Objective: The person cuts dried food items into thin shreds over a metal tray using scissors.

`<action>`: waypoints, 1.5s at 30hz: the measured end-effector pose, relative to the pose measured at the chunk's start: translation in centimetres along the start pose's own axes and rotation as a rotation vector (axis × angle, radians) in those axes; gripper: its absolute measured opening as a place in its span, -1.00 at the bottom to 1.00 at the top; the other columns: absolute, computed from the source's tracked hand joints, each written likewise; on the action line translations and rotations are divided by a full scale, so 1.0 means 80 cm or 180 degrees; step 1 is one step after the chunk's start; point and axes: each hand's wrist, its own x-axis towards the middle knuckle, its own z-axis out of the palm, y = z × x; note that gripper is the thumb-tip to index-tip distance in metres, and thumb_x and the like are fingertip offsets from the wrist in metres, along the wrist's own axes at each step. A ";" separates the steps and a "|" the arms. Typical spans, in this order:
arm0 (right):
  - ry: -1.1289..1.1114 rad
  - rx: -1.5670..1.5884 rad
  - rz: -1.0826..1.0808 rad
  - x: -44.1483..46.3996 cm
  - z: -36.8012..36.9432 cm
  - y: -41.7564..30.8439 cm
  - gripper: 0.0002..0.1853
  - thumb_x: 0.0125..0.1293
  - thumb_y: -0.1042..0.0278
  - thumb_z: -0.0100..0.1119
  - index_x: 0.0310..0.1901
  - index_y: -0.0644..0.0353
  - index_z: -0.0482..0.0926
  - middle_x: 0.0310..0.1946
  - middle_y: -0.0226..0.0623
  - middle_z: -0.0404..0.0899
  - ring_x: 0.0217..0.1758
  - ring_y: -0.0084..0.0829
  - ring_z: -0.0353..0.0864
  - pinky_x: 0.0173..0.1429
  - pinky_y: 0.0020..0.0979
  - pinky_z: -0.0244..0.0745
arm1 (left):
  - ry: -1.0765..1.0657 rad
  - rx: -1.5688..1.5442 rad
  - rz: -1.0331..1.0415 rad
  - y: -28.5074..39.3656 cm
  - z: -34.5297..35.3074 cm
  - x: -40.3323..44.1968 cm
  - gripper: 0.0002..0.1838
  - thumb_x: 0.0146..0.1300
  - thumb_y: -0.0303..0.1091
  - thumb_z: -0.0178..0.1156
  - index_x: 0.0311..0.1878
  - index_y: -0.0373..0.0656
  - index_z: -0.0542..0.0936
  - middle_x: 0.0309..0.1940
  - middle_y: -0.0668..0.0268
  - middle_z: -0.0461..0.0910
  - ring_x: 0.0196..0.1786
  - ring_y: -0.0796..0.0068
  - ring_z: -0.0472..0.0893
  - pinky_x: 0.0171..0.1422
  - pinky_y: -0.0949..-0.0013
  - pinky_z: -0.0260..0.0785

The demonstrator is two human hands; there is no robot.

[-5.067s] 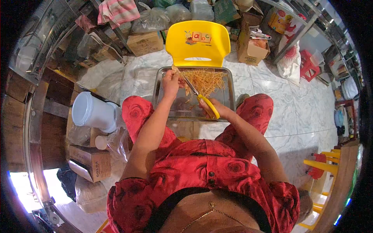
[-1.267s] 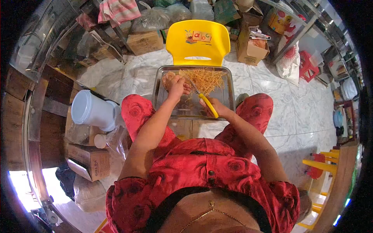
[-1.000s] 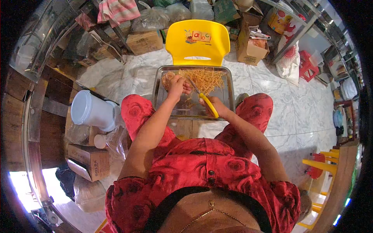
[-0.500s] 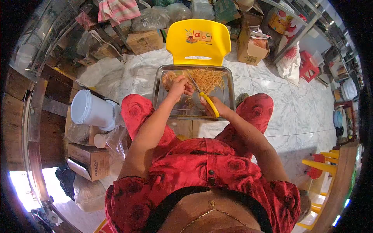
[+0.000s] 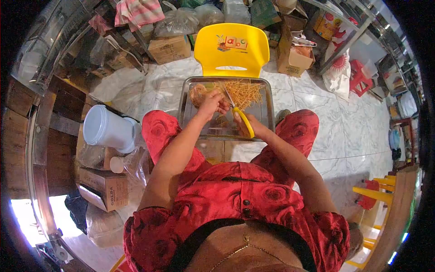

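Wrapped around the yellow handles of the scissors, the right hand holds them firmly, blades slanting toward the tray's far edge. The left hand has its fingers curled together beside the blades and seems to pinch a pale piece, mostly hidden; whether the blades are biting into it cannot be told.

Both hands are over the metal tray. Thin golden-brown strips lie heaped toward its far right corner, and a rounded reddish-brown clump sits near the far left corner. Beyond the far edge stands a yellow chair back; the person's red-clad knees flank the tray, with a white bucket to the left.

The left hand has just edged slightly rightward, bringing its fingers closer to the blades, so the piece appears better placed for a snip. Compared with the earliest frame, that hand sits nearer and farther right, the clump it largely covered now shows, and the scissors point more steeply toward the far edge.
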 end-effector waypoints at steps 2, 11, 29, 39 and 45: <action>-0.0174 0.0317 0.0703 0.002 -0.004 0.001 -0.63 0.25 0.01 0.04 -0.27 0.23 0.49 -0.70 -0.49 0.32 -0.64 -0.63 0.26 -0.55 -0.50 0.18 | -0.0155 -0.0105 -0.0047 0.001 0.009 -0.006 -0.86 0.26 -0.32 -0.08 -0.29 -0.20 0.34 -0.56 0.23 0.47 -0.56 0.40 0.55 -0.55 0.40 0.47; -0.0004 -0.0078 0.0539 -0.003 -0.010 -0.020 -0.63 0.23 0.02 0.06 -0.31 0.23 0.49 -0.76 -0.49 0.28 -0.73 -0.63 0.29 -0.65 -0.50 0.16 | -0.0125 -0.0200 0.0007 -0.004 0.006 0.001 -0.87 0.26 -0.32 -0.08 -0.30 -0.18 0.34 -0.56 0.19 0.50 -0.54 0.39 0.56 -0.54 0.40 0.47; -0.0068 0.0275 0.0467 0.004 -0.015 -0.022 -0.59 0.23 -0.08 0.00 -0.38 0.18 0.40 -0.75 -0.53 0.26 -0.74 -0.64 0.28 -0.70 -0.56 0.16 | -0.0198 -0.0003 -0.0127 -0.001 0.011 -0.004 -0.84 0.27 -0.29 -0.08 -0.30 -0.18 0.34 -0.57 0.24 0.48 -0.54 0.41 0.56 -0.54 0.39 0.46; -0.0469 0.0082 0.0453 -0.002 -0.008 -0.012 -0.54 0.23 -0.15 -0.04 -0.37 0.19 0.35 -0.76 -0.48 0.27 -0.74 -0.60 0.29 -0.68 -0.53 0.17 | 0.0504 -0.0146 0.0444 0.012 -0.012 0.004 -0.82 0.27 -0.32 -0.08 -0.26 -0.24 0.39 -0.59 0.23 0.47 -0.56 0.38 0.57 -0.60 0.43 0.46; -0.0600 0.0069 0.0679 0.005 -0.012 0.007 -0.54 0.24 -0.14 -0.06 -0.29 0.19 0.42 -0.71 -0.45 0.30 -0.68 -0.58 0.29 -0.60 -0.48 0.19 | 0.0719 0.0025 0.0611 0.009 -0.010 0.006 -0.83 0.26 -0.34 -0.09 -0.27 -0.26 0.40 -0.58 0.22 0.47 -0.59 0.37 0.57 -0.60 0.42 0.47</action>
